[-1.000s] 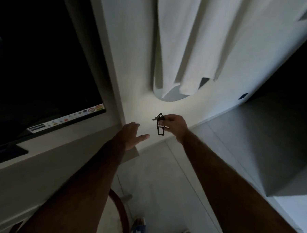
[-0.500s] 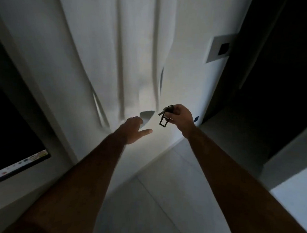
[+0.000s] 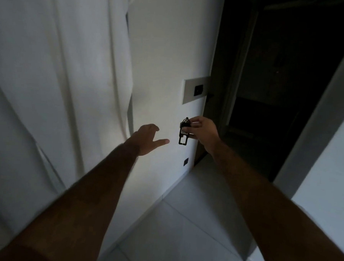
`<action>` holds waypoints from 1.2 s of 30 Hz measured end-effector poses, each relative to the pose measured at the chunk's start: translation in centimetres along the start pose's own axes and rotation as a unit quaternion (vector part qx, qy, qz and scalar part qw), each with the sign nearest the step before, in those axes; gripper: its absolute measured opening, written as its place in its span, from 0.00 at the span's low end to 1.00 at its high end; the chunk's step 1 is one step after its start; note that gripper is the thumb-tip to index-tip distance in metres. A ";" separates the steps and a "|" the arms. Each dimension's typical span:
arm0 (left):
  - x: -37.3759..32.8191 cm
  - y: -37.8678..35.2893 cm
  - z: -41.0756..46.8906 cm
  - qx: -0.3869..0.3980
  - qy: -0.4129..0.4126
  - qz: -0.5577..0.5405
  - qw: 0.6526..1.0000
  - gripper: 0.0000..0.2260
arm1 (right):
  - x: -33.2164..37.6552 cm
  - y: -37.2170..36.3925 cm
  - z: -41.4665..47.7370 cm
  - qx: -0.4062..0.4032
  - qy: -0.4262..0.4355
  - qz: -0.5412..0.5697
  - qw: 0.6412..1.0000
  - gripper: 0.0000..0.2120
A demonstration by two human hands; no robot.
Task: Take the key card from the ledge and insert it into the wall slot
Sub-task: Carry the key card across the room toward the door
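Curtain fabric (image 3: 60, 74) hangs in pale folds down the left side, in front of a white wall (image 3: 163, 50). Next comes the left hand (image 3: 146, 138), empty, fingers loosely spread and thumb pointing right, raised in the air in front of the wall; whether it touches the wall cannot be told. Just to its right, apart from it, is the key card (image 3: 183, 132), a small dark tag with a rectangular open frame at its lower end and a metal ring at the top. The right hand (image 3: 204, 131) pinches it between thumb and fingertips near its upper half, leaving the lower end dangling free. Above the card, on the wall beside a dark doorway (image 3: 279, 86), sits the wall slot (image 3: 198, 90), a dark opening in a grey plate (image 3: 189, 92).

Judging by its look, the card is light, thin and stiff, so it should need little force; its smooth faces could slip in a loose pinch. A hold across the flat faces near the ring end would keep the insertion end clear and let it be lined up edge-on with the slot.
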State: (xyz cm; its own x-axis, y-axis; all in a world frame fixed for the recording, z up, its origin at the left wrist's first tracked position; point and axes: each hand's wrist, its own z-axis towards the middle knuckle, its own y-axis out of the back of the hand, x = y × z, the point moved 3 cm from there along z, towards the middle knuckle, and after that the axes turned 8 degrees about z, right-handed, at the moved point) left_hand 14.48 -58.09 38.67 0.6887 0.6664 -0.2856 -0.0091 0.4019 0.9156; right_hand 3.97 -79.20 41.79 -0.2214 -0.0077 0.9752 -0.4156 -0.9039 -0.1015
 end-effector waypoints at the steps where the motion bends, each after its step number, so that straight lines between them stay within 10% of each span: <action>1: -0.8 -0.2 0.8 -0.002 -0.005 -0.002 1.000 0.34 | 0.4 0.9 0.2 -0.007 -0.001 -0.005 1.000 0.21; 36: -11.7 -7.4 30.5 -0.026 -0.147 0.050 0.988 0.38 | 2.6 21.1 20.5 -0.072 -0.005 -0.072 0.995 0.15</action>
State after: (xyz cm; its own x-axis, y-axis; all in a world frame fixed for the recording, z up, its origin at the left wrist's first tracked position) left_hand 28.61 -88.03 43.86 0.8628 0.4967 -0.0940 -0.1192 0.3805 0.9171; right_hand 12.74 -107.08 46.23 -0.1418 0.1116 0.9836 -0.5648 -0.8252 0.0122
